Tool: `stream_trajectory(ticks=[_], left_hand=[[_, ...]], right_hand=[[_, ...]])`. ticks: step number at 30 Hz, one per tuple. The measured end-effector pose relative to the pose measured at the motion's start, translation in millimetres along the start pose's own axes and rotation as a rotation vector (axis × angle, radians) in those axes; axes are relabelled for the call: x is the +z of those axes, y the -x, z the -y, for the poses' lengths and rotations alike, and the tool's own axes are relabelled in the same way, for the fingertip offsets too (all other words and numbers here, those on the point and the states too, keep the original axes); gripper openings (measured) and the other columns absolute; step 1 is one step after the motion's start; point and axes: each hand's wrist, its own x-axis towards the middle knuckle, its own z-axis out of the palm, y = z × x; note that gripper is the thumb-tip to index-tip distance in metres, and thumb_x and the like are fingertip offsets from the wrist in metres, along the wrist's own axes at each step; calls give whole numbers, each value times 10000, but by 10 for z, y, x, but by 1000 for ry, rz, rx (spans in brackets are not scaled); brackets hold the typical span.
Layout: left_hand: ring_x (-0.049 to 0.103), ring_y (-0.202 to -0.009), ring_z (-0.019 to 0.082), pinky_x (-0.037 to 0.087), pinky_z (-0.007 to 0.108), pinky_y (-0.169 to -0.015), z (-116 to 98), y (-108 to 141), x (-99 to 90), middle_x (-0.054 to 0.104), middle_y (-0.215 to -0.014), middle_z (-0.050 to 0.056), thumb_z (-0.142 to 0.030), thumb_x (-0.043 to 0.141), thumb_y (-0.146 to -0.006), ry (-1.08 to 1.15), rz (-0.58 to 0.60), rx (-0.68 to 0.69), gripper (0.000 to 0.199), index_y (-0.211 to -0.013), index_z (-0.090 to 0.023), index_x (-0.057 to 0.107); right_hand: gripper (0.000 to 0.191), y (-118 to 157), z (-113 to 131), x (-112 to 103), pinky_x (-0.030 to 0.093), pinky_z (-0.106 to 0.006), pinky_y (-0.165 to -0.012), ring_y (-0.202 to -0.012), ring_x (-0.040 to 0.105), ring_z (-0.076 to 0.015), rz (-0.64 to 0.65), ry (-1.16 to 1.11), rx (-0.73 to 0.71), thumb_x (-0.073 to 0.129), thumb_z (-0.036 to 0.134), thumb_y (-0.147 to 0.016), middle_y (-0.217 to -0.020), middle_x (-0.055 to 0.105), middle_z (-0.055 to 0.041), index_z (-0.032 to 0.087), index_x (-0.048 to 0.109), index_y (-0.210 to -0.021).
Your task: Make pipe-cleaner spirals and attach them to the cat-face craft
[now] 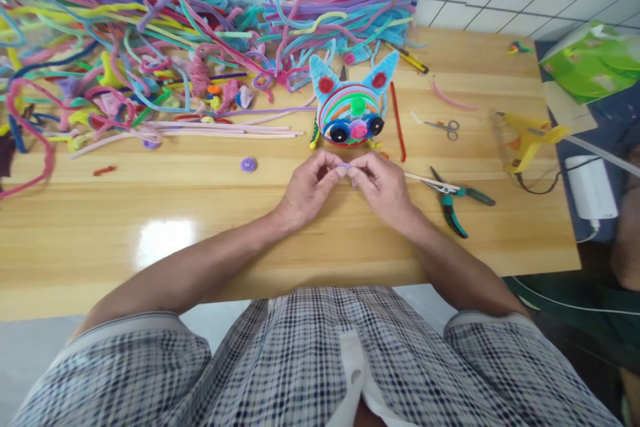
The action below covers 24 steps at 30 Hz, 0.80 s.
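My left hand (313,187) and my right hand (383,187) meet at the middle of the wooden table, thumbs and fingertips pinched on a small purple pipe cleaner piece (344,166). Most of that piece is hidden by the fingers. Just beyond them sits a colourful animal head (350,110) with blue ears, black eyes and a pink nose. A coiled purple disc (249,165) lies to the left of my left hand. Right of my right hand, a pale stick or stem (425,178) reaches over the open green-handled pliers (453,203).
Many coloured pipe cleaners (165,47) cover the back left. On the right lie scissors (445,128), a yellow glue gun (533,140), a red strip (398,121) and a yellow cutter (413,60). A white box (593,187) and a green bag (593,63) are beyond the right edge.
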Motion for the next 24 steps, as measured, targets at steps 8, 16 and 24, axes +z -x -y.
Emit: stream_trajectory(ticks=[8,16,24], left_hand=[[546,-682,144,442,295,-673,-10,16,-30,693,-793,5,-492,753,-1008,-113,11,94,315,-891,-202,712],[549,-686,131,470,286,-683,-3,0,-1,671,-756,-6,-622,826,-922,141,-38,-44,449,-856,-198,694],[544,-693,130,452,277,-665,9,-20,-13,689,-815,6,-584,754,-993,-60,20,52,398,-929,-195,702]], right_hand=[[218,-5,-55,7,528,-378,-852,-869,683,-221,-2,96,-110,621,377,-1084,-900,755,-45,260,682,-910],[235,50,17,147,488,-319,-693,-676,618,-156,-33,-287,142,701,454,-1042,-749,674,25,247,686,-933],[173,19,-36,10,506,-341,-750,-777,642,-190,-40,130,-139,644,320,-1061,-844,723,-25,241,677,-911]])
